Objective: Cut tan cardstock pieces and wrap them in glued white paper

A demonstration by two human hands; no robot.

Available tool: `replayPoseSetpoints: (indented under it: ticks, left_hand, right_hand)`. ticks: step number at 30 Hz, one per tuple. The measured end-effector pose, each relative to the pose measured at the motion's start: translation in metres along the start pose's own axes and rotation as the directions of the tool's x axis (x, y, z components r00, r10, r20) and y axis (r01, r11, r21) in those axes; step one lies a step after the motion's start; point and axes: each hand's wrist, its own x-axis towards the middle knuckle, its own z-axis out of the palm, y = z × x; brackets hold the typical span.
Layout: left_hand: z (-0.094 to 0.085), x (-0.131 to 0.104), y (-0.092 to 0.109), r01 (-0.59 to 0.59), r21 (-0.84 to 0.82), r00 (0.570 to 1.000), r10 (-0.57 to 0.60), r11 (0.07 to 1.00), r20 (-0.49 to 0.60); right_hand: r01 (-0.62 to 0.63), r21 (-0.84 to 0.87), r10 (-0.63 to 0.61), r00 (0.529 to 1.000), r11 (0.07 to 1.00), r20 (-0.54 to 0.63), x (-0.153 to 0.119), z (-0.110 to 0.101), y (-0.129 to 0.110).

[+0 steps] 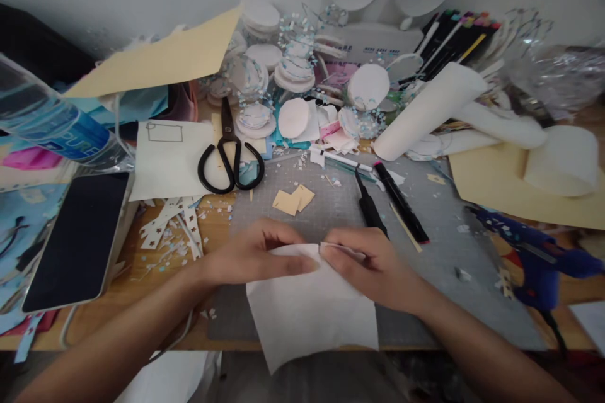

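Observation:
A white sheet (316,312) hangs between both hands, over the front edge of a grey cutting mat (454,302). My left hand (267,255) pinches its top edge, thumb on the near side and fingers behind. Close beside it, my right hand (368,264) grips the same edge, thumb and index finger pressed together near a small dark spot or slit. Just beyond the hands lie two small tan paper pieces (286,202). A black-handled craft tool (371,211) and a black marker (401,203) rest past my right hand.
Black scissors (230,164), a marked paper (161,170), a phone (78,242) and a water bottle (70,129) are at the left. White discs (295,118) crowd the back. White rolls (430,110) and a blue glue gun (539,258) lie at the right.

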Motion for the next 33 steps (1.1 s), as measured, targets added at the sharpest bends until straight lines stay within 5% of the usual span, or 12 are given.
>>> replayPoseSetpoints:
  ticks: [3, 8, 12, 33]
  left_hand:
    - [0.0, -0.0006, 0.0, 0.022, 0.002, 1.0, -0.022, 1.0, -0.019]
    - [-0.0011, -0.0024, 0.0002, 0.041, -0.038, 0.999, -0.042, 0.998, -0.017]
    - [0.0005, -0.001, -0.0007, 0.058, 0.027, 0.998, -0.057, 0.998, -0.027]
    - [0.0037, 0.0019, -0.001, 0.066, 0.014, 0.997, -0.065, 0.998, -0.049]
  right_hand:
    - [-0.184, 0.236, 0.17, 0.982, 0.954, 0.081, 0.0005, -0.0036, 0.0011]
    - [-0.265, 0.418, 0.2, 0.961, 0.869, 0.192, 0.0022, -0.0082, 0.0008]
    - [-0.302, 0.366, 0.218, 0.942, 0.88, 0.254, 0.0027, -0.0069, 0.0016]
    - [-0.22, 0.224, 0.187, 0.969, 0.949, 0.16, 0.0015, -0.0064, -0.0014]
